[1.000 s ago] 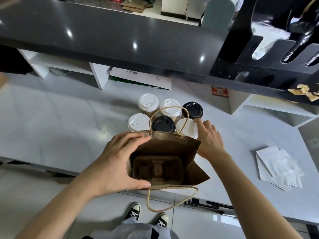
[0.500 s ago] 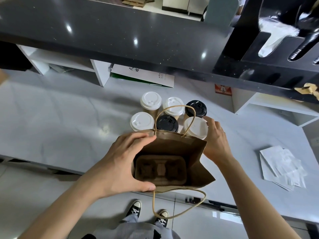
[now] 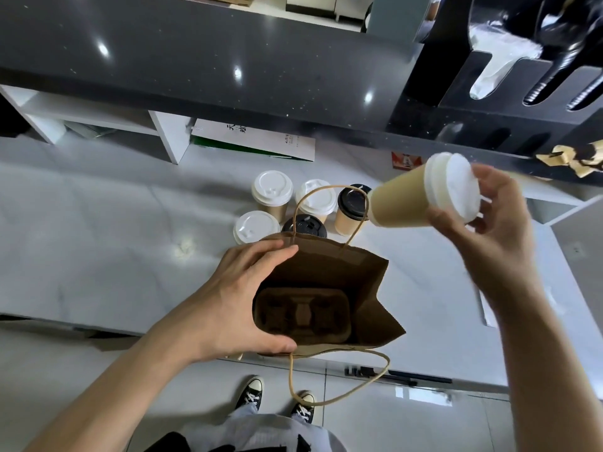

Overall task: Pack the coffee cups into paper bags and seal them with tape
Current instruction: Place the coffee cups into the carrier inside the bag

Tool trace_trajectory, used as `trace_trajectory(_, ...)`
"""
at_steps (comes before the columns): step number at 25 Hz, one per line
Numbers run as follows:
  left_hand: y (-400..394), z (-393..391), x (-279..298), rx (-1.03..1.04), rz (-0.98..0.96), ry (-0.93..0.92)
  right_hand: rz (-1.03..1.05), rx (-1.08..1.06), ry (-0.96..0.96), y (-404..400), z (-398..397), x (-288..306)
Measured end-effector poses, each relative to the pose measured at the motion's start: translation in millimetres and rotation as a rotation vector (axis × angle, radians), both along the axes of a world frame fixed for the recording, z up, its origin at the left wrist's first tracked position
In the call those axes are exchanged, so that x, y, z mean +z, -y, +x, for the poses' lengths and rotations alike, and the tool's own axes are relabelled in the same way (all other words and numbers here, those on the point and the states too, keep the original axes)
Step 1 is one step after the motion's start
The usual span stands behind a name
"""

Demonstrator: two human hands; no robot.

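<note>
A brown paper bag [image 3: 362, 282] stands open at the counter's near edge, a cardboard cup carrier [image 3: 301, 314] in its bottom. My left hand [image 3: 235, 301] grips the bag's left rim and holds the mouth open. My right hand [image 3: 489, 216] holds a tan coffee cup with a white lid [image 3: 401, 203] by its lid end, raised and tilted above the counter, right of the bag. Behind the bag stand several more cups: white-lidded ones [image 3: 271, 190] and black-lidded ones [image 3: 351, 203].
A dark raised counter [image 3: 195, 57] overhangs the white worktop [image 3: 98, 230]. White shelving [image 3: 98, 115] and a white box [image 3: 257, 138] sit beneath it. Brown paper scraps [image 3: 571, 156] lie at the right. The floor and my shoes [image 3: 251, 393] show below.
My right hand has lifted the white-lidded cup off the counter from the group and swung it up to the right, tilting it. My left hand has stayed on the bag rim.
</note>
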State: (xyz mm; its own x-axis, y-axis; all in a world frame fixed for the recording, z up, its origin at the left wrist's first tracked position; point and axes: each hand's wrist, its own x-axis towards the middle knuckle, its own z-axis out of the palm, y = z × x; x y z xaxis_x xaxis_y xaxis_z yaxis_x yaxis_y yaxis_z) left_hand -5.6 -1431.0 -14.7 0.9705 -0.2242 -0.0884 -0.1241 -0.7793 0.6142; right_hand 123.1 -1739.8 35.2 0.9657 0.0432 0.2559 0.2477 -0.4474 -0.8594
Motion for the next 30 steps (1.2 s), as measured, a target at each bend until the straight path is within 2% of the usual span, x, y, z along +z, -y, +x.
trace_trajectory(6,-2,6,-1,-0.007,0.008,0.007,0.244,0.237,0.101,-17,-23,55)
trace_trajectory(11,-2,7,-2,-0.013,0.006,0.026,0.267,0.487,0.108,-27,-37,64)
trace_trajectory(15,-1,6,-2,-0.013,-0.002,0.023,-0.049,0.676,-0.047,-39,-54,61)
trace_trajectory(19,-2,6,-4,0.009,-0.021,0.005,-0.457,0.737,-0.137,-71,-64,36)
trace_trajectory(24,-2,4,-5,-0.004,-0.015,0.02,-0.772,0.83,-0.039,-103,-58,-11)
trace_trajectory(30,-1,2,-6,0.007,-0.03,0.021,-0.961,0.84,0.047,-123,-49,-56)
